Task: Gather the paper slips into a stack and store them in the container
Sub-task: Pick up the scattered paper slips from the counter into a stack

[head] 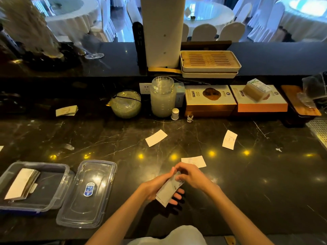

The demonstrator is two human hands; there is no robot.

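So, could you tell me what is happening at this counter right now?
A person is gathering paper slips. Both hands, left hand and right hand, hold a small stack of slips above the dark counter. Three loose slips lie beyond the hands. At the left an open clear container already holds a bundle of slips, its lid lying beside it.
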